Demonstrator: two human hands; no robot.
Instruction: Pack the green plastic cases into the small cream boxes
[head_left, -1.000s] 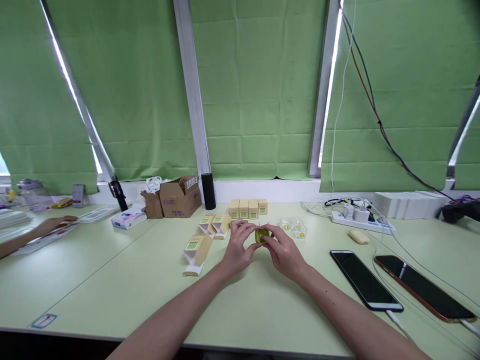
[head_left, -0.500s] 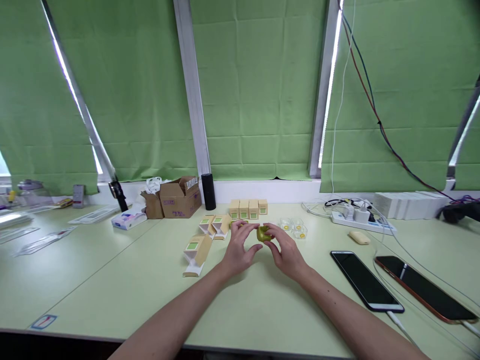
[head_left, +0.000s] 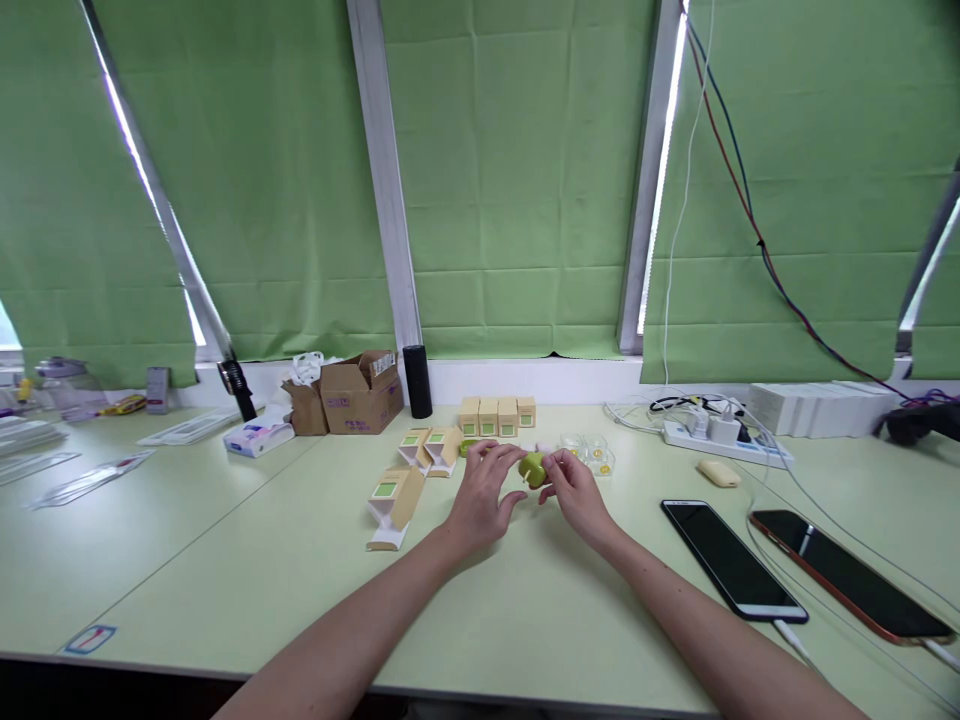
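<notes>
A small green object (head_left: 532, 469) is pinched between the thumb and fingers of my right hand (head_left: 576, 494), above the middle of the table. My left hand (head_left: 480, 500) is just to its left, fingers curved and apart from the thumb, with nothing between them. Behind my left hand, part of another green item (head_left: 466, 446) shows. Open small boxes (head_left: 397, 495) with white flaps lie left of my hands. Several closed small boxes (head_left: 488, 416) stand in a row behind. Clear containers with yellow bits (head_left: 598, 458) sit just beyond my right hand.
To the right lie a phone (head_left: 731, 560), a second phone (head_left: 847, 575), a pale case (head_left: 718, 473) and a power strip (head_left: 727, 445) with cables. At the back left are a cardboard box (head_left: 361, 395), a black cylinder (head_left: 417, 382) and a tissue pack (head_left: 259, 437).
The green object has been turned, so its hollow opening no longer shows. It is now nearer my right hand's fingers, and my left fingers have come away from it.
</notes>
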